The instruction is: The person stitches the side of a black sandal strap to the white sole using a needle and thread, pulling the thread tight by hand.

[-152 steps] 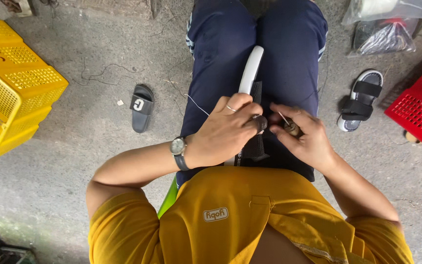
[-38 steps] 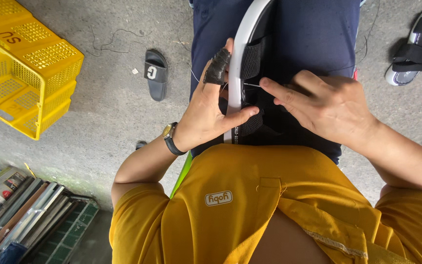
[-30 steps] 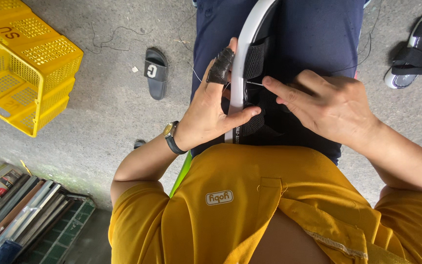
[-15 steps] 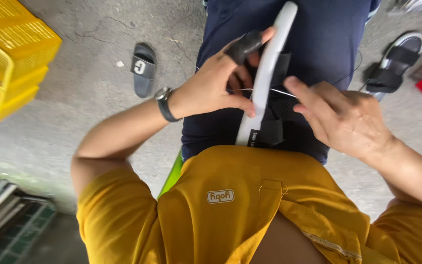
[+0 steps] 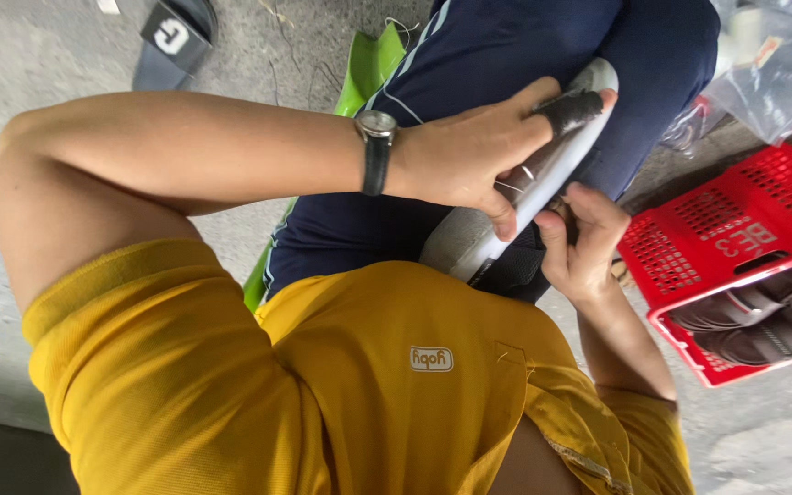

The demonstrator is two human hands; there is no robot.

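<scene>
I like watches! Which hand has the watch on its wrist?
The left hand, gripping the white sole. A dark-strapped watch circles its wrist; the right hand has a bare wrist.

Single head-worn view, looking steeply down, close over lap (image 5: 506,82), tilted sideways

I'm looking at a makeshift footwear workshop: bare concrete floor (image 5: 66,119), a red crate (image 5: 735,247) holding sandals (image 5: 763,321), plastic bags (image 5: 772,64), a loose slipper (image 5: 171,37).
</scene>
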